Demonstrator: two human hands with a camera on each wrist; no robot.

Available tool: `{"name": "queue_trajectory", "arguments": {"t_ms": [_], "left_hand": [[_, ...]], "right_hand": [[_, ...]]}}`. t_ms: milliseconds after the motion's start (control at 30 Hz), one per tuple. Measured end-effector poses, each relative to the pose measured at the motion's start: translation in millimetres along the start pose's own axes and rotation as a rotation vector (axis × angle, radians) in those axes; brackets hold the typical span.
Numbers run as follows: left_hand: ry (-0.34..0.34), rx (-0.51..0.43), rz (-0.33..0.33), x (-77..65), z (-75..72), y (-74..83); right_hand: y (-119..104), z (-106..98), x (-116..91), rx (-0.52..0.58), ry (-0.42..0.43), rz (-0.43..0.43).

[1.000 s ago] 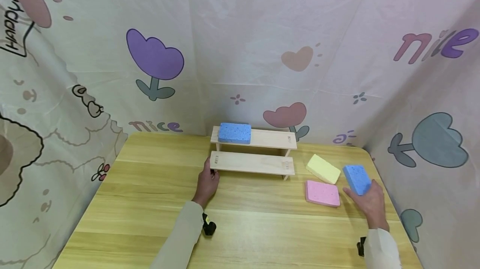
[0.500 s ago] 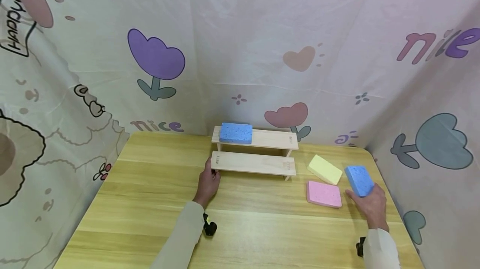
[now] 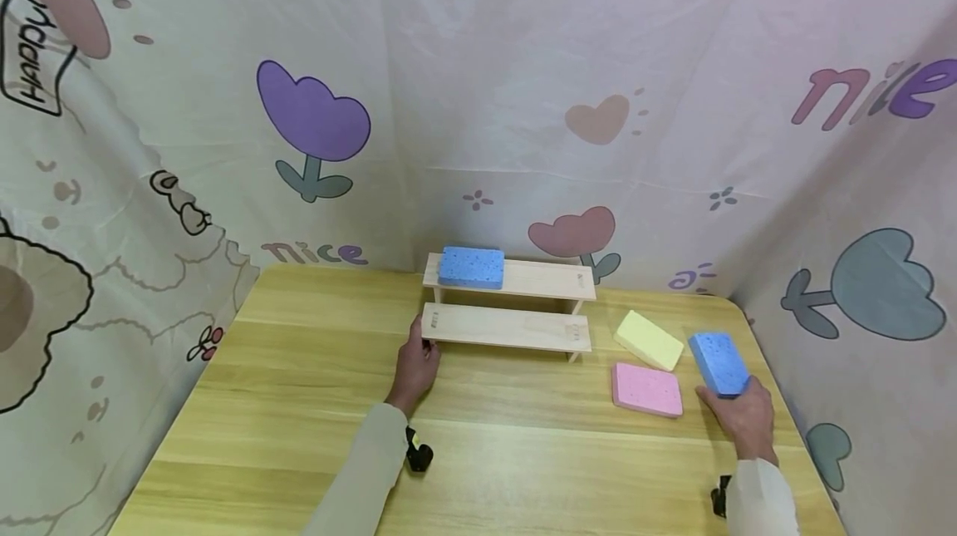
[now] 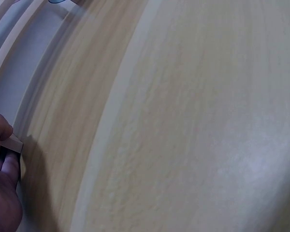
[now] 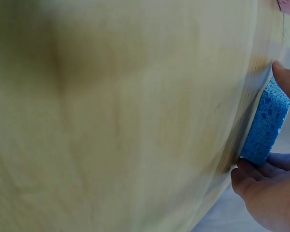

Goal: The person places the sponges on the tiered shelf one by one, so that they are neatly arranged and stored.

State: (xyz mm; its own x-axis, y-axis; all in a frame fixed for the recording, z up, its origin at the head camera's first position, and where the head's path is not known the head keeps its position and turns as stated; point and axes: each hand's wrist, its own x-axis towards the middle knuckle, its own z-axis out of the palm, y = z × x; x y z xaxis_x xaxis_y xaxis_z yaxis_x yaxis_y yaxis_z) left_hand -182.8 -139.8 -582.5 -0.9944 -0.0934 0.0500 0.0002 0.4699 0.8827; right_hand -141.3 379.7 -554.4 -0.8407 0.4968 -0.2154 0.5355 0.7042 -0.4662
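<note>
A two-step wooden rack (image 3: 504,327) stands near the back of the table, with a blue sponge (image 3: 471,268) lying at the left of its upper step. My left hand (image 3: 415,366) grips the left end of the lower step; in the left wrist view its thumb lies on top and fingers are beneath. At the table's right side lies a second blue sponge (image 3: 719,363). My right hand (image 3: 743,417) is at its near end, thumb spread away to the left. In the right wrist view the sponge's end (image 5: 266,125) shows between thumb and fingers, which are loosely spread.
A yellow sponge (image 3: 649,340) lies at an angle right of the rack, and a pink sponge (image 3: 647,390) sits just in front of it. A printed cloth (image 3: 478,104) hangs behind and along both sides of the wooden table (image 3: 299,403).
My right hand has drawn back slightly toward me from the right blue sponge, so more of its near end shows. The left hand keeps its grip on the rack; the view shifted slightly.
</note>
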Motion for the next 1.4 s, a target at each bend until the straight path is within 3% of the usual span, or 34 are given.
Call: {"name": "queue_trajectory", "arguments": {"t_ms": [633, 1167, 1400], "left_hand": [[0.001, 0.008, -0.009, -0.6, -1.7, 1.0], [-0.01, -0.005, -0.03, 0.4, 0.5, 1.7], [-0.008, 0.004, -0.038, 1.0, 0.8, -0.2]], "right_hand": [[2, 8, 2, 0.098, 0.061, 0.06], [1, -2, -1, 0.079, 0.083, 0.038], [-1, -6, -3, 0.062, 0.05, 0.066]]}}
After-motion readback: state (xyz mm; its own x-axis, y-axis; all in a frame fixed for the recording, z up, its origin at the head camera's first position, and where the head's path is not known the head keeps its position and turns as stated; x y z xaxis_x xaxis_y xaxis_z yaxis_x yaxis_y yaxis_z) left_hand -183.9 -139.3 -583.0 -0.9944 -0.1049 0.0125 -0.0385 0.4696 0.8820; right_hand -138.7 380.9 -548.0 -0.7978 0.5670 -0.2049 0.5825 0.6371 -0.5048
